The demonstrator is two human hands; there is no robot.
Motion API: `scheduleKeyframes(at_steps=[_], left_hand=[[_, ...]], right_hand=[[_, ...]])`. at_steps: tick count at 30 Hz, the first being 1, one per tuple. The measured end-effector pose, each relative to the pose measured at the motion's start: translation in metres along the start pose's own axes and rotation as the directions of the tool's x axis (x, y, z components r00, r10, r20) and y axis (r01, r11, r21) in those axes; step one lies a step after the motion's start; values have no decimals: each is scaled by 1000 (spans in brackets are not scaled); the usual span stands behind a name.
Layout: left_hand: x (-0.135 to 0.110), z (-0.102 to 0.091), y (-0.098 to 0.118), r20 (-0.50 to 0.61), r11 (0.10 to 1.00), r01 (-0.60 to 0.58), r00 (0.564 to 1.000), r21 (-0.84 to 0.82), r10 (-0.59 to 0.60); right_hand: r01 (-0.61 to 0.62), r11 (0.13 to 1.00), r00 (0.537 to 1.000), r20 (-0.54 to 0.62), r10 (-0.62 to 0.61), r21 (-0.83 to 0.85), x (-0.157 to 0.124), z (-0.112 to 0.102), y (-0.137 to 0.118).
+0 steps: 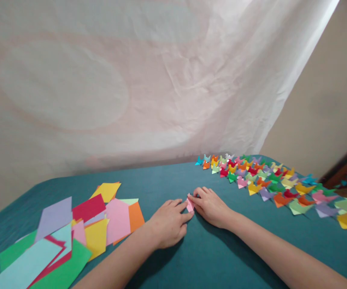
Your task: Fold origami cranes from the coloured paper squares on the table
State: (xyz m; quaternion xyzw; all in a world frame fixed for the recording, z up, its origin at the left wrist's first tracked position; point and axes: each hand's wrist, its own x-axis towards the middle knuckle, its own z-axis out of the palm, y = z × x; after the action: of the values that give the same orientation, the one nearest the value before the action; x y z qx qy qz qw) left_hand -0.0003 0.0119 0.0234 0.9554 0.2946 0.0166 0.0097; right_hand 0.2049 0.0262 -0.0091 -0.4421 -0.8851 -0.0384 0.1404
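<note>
At the far left we see a loose spread of flat coloured paper sheets (71, 233) lying on the teal cloth-covered table (215, 257): light blue and green ones nearest the edge, a lilac sheet, a red one, yellow, pink and an orange sheet farther in, many overlapping each other.

Moving right, our left hand (169, 222) rests palm down on the cloth near the middle of the table, well apart from the sheets. Its fingers are curled in and narrow, with the fingertips pressing on the lower edge of a small folded pink paper piece (190, 204). That piece sits on the cloth between the two hands, standing up slightly at its tip.

Our right hand (211, 206) comes in from the other side, its thumb and forefinger pinched close on the upper part of the same pink piece, so both hands touch it at once and nearly meet each other.

Farther right and toward the back, rows of small folded paper birds in many colours (270, 180) stand across the table. Behind everything hangs a pale, creased fabric sheet (131, 80), with a beige wall (327, 100) at the far right.
</note>
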Motion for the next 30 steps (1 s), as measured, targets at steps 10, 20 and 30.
scheduleKeyframes(at_steps=[10,20,30], left_hand=[[-1,-3,1,3,1000,4,1000,-11,-4],[-2,-2,-1,4,999,2,1000,-50,-2],[3,4,2,-54,996,66,996,-61,-70]], right_hand=[[-40,987,993,-103,56,156,-5,9,4],[-77,891,965,-192,180,448,-8,22,14],[119,963,977,-199,-71,243,-14,12,17]])
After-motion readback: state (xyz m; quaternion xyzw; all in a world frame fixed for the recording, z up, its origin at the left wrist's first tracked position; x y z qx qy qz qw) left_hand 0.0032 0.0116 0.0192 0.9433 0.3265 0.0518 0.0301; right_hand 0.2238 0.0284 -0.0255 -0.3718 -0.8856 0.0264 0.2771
